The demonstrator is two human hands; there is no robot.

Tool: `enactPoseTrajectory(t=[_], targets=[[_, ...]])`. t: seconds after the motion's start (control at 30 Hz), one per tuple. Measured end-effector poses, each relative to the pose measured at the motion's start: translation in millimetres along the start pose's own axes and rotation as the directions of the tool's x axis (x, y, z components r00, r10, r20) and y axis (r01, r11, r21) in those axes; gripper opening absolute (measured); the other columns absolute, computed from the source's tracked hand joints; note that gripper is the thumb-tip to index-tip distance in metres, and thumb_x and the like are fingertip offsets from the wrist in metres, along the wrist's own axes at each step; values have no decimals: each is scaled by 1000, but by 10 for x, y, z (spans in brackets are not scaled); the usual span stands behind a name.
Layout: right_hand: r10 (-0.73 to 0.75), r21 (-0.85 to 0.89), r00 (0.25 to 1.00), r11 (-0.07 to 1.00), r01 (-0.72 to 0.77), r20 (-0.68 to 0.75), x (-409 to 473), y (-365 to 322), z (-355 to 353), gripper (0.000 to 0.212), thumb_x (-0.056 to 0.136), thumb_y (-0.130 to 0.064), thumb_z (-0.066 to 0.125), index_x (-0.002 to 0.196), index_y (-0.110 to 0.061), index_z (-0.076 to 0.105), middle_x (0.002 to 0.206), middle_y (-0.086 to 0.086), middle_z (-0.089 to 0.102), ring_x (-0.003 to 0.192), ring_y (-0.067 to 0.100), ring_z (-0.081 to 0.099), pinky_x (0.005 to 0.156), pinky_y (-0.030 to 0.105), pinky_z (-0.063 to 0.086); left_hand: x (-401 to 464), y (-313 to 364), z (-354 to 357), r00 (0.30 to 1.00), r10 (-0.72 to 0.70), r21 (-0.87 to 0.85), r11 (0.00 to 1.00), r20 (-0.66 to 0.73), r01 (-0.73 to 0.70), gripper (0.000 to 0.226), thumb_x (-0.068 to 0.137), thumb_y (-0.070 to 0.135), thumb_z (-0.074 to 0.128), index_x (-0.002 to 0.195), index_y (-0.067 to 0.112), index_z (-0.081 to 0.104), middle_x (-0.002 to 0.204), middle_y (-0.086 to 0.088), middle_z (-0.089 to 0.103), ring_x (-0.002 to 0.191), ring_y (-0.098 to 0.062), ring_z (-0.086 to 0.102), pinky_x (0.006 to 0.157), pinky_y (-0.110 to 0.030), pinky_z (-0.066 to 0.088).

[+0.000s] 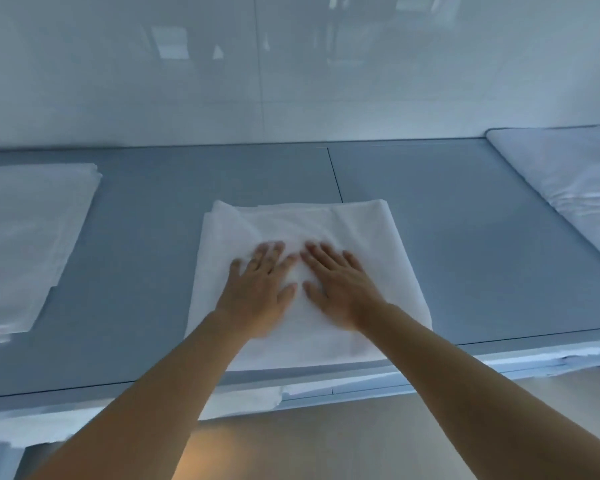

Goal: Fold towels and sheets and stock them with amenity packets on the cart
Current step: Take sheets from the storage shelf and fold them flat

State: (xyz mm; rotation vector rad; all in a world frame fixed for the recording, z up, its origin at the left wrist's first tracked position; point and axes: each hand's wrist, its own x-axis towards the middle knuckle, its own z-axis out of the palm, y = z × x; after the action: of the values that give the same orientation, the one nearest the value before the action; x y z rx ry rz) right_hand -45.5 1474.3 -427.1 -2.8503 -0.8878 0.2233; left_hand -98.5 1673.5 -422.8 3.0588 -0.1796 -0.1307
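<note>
A folded white sheet (361, 230) lies in the middle of the grey table (146, 237), its near edge close to the table's front edge. My left hand (260, 289) and my right hand (340, 289) lie flat side by side on the sheet's centre, fingers straight and spread, pressing down on the cloth. Both hands are slightly blurred.
A stack of folded white linen (28, 237) sits at the table's left end. More white cloth (568, 181) lies at the far right. A glossy white wall (291, 81) stands behind the table. White fabric (243, 403) shows on a lower shelf under the front edge.
</note>
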Motion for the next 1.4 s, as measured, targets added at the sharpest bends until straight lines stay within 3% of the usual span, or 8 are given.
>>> enactPoseTrajectory(t=[0.1, 0.17, 0.53, 0.77, 0.87, 1.03, 1.2, 1.4], targets=[[168, -33, 984, 985, -170, -63, 177, 361, 35, 71, 102, -61, 20, 164, -29, 7, 171, -7, 0, 158, 14, -2, 127, 39, 3, 173, -433, 131, 971, -236, -110, 965, 22, 237, 70, 100, 66, 19, 162, 36, 7, 171, 7, -1, 157, -20, 2, 123, -55, 14], [217, -23, 972, 975, -219, -88, 240, 509, 34, 72, 101, -62, 19, 164, -28, 7, 172, -6, 0, 158, 14, -4, 127, 37, 1, 210, -597, 168, 952, -303, -135, 942, 46, 306, 74, 97, 72, 15, 162, 38, 5, 171, 11, -4, 157, -17, -2, 121, -60, 16], [217, 9, 965, 976, -218, -150, 270, 525, 52, 70, 102, -59, 23, 164, -27, 12, 171, -7, 6, 158, 13, 0, 127, 38, 4, 172, -531, 215, 934, -356, -200, 918, -41, 341, 83, 96, 72, 16, 163, 23, 7, 172, 7, 0, 157, -15, -2, 121, -60, 18], [228, 19, 965, 974, -227, -131, 222, 494, 62, 70, 102, -59, 22, 164, -27, 10, 172, -6, 3, 158, 14, -3, 127, 37, 0, 95, -473, 196, 935, -353, -142, 928, -36, 345, 74, 103, 60, 18, 163, 19, 11, 172, 3, 4, 158, -18, 2, 121, -60, 18], [271, 30, 951, 962, -270, -146, 64, 360, 110, 72, 101, -60, 19, 164, -26, 9, 172, -5, 3, 158, 17, -2, 127, 40, 2, 49, -351, 169, 961, -266, -71, 963, -81, 260, 67, 104, 52, 20, 162, 19, 17, 171, 2, 11, 157, -21, 7, 121, -62, 16], [217, 46, 968, 976, -213, -125, -240, 50, 227, 76, 98, -65, 20, 164, -30, 6, 171, -9, 1, 158, 17, -4, 127, 46, 2, 280, -239, 84, 995, 94, -86, 992, -26, -96, 67, 101, 61, 19, 162, 34, 9, 171, 13, 1, 157, -13, 1, 124, -56, 13], [156, 32, 980, 988, -153, -121, -247, 121, 227, 74, 99, -65, 22, 163, -33, 8, 171, -13, 2, 158, 14, -2, 127, 44, 3, 470, -794, 135, 986, -168, -116, 979, -6, 166, 71, 102, 62, 19, 164, 28, 8, 172, 7, 2, 157, -13, 1, 127, -43, 6], [-63, -53, 998, 997, 61, -23, 249, 585, -33, 69, 100, -59, 29, 163, -34, 13, 171, -11, 7, 158, 13, 6, 127, 40, 7, 306, -643, 253, 925, -374, -145, 921, -62, 362, 75, 101, 63, 16, 164, 21, 11, 171, 0, 8, 157, -19, 5, 126, -49, 10]])
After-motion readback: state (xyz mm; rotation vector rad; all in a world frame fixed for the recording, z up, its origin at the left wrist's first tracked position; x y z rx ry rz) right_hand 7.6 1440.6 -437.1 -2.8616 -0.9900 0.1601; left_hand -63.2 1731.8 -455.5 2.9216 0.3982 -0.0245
